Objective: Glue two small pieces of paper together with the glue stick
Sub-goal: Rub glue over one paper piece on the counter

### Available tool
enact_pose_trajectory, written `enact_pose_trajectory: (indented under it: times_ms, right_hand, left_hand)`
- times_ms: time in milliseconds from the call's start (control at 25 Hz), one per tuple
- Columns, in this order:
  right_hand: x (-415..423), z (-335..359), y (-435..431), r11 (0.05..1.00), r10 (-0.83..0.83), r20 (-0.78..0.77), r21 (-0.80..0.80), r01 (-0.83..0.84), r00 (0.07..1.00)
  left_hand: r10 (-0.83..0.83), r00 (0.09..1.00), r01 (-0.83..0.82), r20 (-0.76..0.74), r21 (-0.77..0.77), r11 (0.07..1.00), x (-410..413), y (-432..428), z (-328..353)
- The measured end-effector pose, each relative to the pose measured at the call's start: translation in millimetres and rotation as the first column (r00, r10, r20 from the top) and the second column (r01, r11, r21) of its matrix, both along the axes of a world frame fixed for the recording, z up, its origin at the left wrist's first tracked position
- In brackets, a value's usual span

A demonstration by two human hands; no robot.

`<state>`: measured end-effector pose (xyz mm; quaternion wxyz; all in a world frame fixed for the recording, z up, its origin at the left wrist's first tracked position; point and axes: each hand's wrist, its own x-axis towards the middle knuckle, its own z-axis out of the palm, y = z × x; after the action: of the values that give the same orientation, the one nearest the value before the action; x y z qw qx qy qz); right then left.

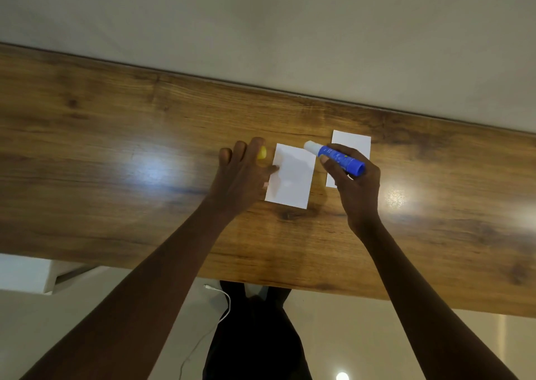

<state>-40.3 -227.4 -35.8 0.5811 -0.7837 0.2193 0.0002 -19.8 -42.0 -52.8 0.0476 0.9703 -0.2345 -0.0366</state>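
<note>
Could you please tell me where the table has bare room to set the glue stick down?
Bare wood stretches from the left hand to the table's left end, and from the right hand to its right end. The middle is crowded: yellow cap, left paper, right paper, and the glue stick the right hand holds.

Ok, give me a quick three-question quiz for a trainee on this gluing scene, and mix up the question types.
1. True or false: the glue stick has its cap on.
2. The left hand rests its thumb on: A) the left paper, B) the glue stick, C) nothing.
3. Fill in: the glue stick is held in the ___ hand.

Key
1. False. The white glue tip is bare, and the yellow cap shows beside the left hand's fingers.
2. A, at that paper's left edge.
3. Right. The right hand grips the blue barrel.
</note>
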Motion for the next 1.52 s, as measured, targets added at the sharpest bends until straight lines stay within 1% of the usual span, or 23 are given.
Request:
enact_pose_trajectory:
  times_ms: [80,160,320,400,480,560,680,760,880,1000,1080,1160,1280,1400,1520]
  right_hand:
    - [3,1,3,1.000,0.017,0.000,0.011,-0.017,1.000]
    - [6,2,3,1.000,0.008,0.012,0.022,-0.008,1.000]
    - [6,3,0,0.999,-0.034,0.030,0.043,0.033,0.999]
    - [5,3,1,0.997,-0.049,0.028,0.054,0.048,0.998]
    - [4,2,2,0.995,-0.064,0.024,0.072,0.062,0.998]
    - [3,2,4,0.993,-0.074,0.028,0.091,0.071,0.997]
    - [5,3,7,0.991,-0.073,0.040,0.111,0.068,0.997]
    - [6,3,9,0.990,-0.081,0.042,0.116,0.076,0.996]
    - [8,4,10,0.991,-0.089,0.051,0.105,0.083,0.995]
    - [7,4,10,0.990,-0.100,0.054,0.101,0.094,0.994]
    - [5,1,13,0.991,-0.093,0.044,0.098,0.088,0.995]
    - [2,-3,20,0.997,-0.046,0.022,0.067,0.044,0.999]
    - [1,-8,38,0.995,0.096,0.015,-0.039,-0.096,0.995]
    - [1,-14,57,0.965,0.237,0.049,-0.131,-0.229,0.970]
    - [3,-19,68,0.927,0.325,0.014,-0.205,-0.315,0.946]
  left_hand:
    - [0.002,1.000,-0.003,0.023,0.053,0.999,-2,-4,1]
    - [0.035,0.999,-0.035,-0.004,0.042,0.998,-2,-10,-1]
    - [0.242,0.967,-0.243,-0.074,-0.005,0.970,0,-19,-2]
    - [0.283,0.949,-0.295,-0.138,-0.075,0.953,3,-20,-4]
    - [0.216,0.963,-0.230,-0.164,-0.074,0.970,5,-18,-9]
    - [0.156,0.980,-0.163,-0.121,-0.046,0.986,5,-14,-9]
    - [0.220,0.974,-0.221,-0.056,-0.018,0.975,3,-12,-4]
    - [0.312,0.947,-0.317,-0.076,-0.059,0.947,2,-16,-4]
    - [0.467,0.875,-0.483,-0.129,-0.175,0.858,-4,-17,-9]
    - [0.533,0.832,-0.554,-0.153,-0.243,0.796,-17,-11,-13]
    - [0.551,0.819,-0.574,-0.163,-0.248,0.780,-27,-7,-17]
    - [0.559,0.809,-0.588,-0.182,-0.240,0.772,-36,-5,-22]
    - [0.545,0.813,-0.581,-0.202,-0.228,0.782,-43,-3,-26]
    - [0.546,0.804,-0.591,-0.234,-0.219,0.777,-43,-2,-26]
    - [0.570,0.786,-0.616,-0.239,-0.223,0.756,-44,-2,-24]
